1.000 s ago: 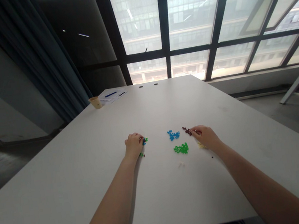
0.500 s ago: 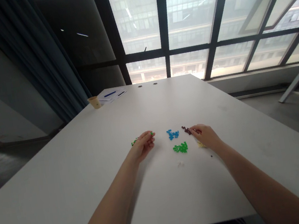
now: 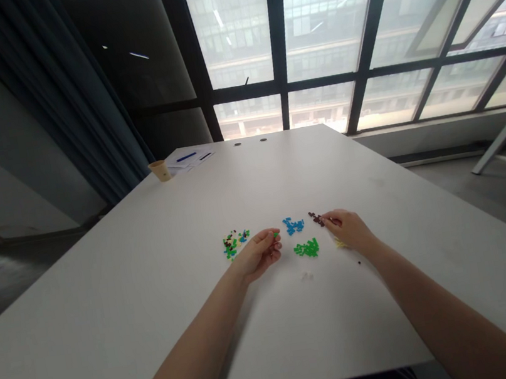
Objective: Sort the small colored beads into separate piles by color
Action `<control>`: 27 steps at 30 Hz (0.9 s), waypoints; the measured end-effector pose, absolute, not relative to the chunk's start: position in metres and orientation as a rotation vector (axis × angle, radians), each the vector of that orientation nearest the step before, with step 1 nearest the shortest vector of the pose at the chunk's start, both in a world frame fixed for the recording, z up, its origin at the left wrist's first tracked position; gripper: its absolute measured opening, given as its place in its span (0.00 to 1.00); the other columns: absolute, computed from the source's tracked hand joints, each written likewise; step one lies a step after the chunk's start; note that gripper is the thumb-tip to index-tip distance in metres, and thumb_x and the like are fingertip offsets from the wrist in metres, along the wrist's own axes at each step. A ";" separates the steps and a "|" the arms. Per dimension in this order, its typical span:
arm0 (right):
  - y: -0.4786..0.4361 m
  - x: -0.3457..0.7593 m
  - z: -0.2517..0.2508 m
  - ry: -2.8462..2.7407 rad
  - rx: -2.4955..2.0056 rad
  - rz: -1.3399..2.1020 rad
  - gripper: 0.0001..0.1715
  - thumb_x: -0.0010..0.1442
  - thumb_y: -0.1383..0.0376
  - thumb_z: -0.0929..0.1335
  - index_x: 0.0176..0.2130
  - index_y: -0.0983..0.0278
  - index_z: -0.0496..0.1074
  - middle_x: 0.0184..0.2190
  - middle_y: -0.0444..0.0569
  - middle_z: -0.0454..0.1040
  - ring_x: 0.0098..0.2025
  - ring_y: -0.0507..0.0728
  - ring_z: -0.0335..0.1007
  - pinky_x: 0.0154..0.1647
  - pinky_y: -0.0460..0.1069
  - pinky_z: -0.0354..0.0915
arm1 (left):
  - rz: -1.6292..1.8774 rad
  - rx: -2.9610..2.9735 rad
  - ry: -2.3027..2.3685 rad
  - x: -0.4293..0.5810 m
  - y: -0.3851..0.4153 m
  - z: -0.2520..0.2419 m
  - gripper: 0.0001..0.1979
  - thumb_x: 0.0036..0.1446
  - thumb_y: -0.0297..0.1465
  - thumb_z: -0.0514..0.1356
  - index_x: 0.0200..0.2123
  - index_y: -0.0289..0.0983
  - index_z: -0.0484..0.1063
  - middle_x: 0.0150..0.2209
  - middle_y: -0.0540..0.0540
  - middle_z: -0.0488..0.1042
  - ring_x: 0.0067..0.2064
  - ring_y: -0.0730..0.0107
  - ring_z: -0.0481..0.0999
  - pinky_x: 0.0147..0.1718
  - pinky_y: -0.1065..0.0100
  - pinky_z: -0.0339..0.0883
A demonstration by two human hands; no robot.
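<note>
Left hand (image 3: 259, 257): thumb and fingers pinching a small green piece (image 3: 275, 235), held between mixed pile and green pile. Right hand (image 3: 348, 229): fingertips at the brown pieces (image 3: 316, 218); whether they pinch one, cannot tell. Step, as judged: sorting by colour; placing the green piece calls for a low, gentle parting of the fingers. Mixed pile (image 3: 230, 249): multicoloured, left. Green pile (image 3: 309, 248), blue pile (image 3: 293, 226): small, blocky, apparently plastic. Yellow pieces (image 3: 340, 243): beside right wrist. Pale pieces (image 3: 307, 276): nearer. Table (image 3: 275, 338): white, smooth. Cup (image 3: 161, 172): tan, tapered, far left.
</note>
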State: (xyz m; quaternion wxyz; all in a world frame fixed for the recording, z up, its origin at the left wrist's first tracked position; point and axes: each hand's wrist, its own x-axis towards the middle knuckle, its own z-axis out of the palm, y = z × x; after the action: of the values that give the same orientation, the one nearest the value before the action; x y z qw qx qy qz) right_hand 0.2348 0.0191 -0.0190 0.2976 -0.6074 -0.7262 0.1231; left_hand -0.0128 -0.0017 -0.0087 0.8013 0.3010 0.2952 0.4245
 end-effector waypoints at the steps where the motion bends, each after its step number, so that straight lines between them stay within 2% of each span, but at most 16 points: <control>1: 0.019 0.235 -0.019 -1.931 -1.608 0.330 0.13 0.54 0.62 0.62 0.33 0.62 0.75 0.30 0.48 0.74 0.32 0.53 0.67 0.35 0.46 0.60 | 0.911 0.644 0.639 -0.013 -0.002 -0.009 0.12 0.40 0.31 0.67 0.29 0.35 0.71 0.26 0.51 0.66 0.26 0.82 0.65 0.25 0.77 0.59; 10: 0.002 0.214 -0.006 -2.002 -1.156 0.297 0.14 0.57 0.63 0.61 0.38 0.63 0.73 0.24 0.46 0.67 0.27 0.51 0.62 0.32 0.46 0.59 | 0.872 0.686 0.779 -0.005 -0.004 -0.010 0.14 0.38 0.31 0.68 0.27 0.34 0.67 0.24 0.51 0.67 0.24 0.83 0.65 0.23 0.79 0.57; 15: -0.012 0.189 -0.004 -2.064 -0.924 0.282 0.09 0.55 0.64 0.64 0.36 0.62 0.73 0.25 0.46 0.67 0.30 0.52 0.62 0.36 0.48 0.60 | 0.829 0.759 0.813 -0.001 -0.005 -0.014 0.18 0.34 0.32 0.69 0.28 0.33 0.67 0.25 0.51 0.69 0.22 0.85 0.63 0.22 0.80 0.54; 22: -0.018 0.175 -0.009 -2.074 -0.939 0.332 0.07 0.54 0.66 0.65 0.34 0.61 0.73 0.26 0.46 0.68 0.31 0.52 0.63 0.35 0.48 0.60 | 0.774 0.918 0.833 0.001 -0.009 -0.013 0.16 0.36 0.34 0.68 0.29 0.34 0.68 0.20 0.55 0.64 0.22 0.84 0.60 0.23 0.77 0.52; 27: -0.015 0.178 -0.010 -2.074 -0.981 0.410 0.07 0.55 0.67 0.65 0.30 0.62 0.73 0.26 0.46 0.68 0.32 0.52 0.64 0.35 0.47 0.60 | 0.769 1.040 0.900 0.003 -0.008 -0.019 0.17 0.37 0.36 0.66 0.29 0.34 0.68 0.23 0.51 0.69 0.23 0.82 0.62 0.24 0.76 0.52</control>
State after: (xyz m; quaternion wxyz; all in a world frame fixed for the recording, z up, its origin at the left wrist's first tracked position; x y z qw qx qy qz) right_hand 0.1776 -0.0154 -0.0096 0.3943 -0.3870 -0.8177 0.1616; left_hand 0.0026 -0.0078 -0.0195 0.7055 0.4678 0.4050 0.3457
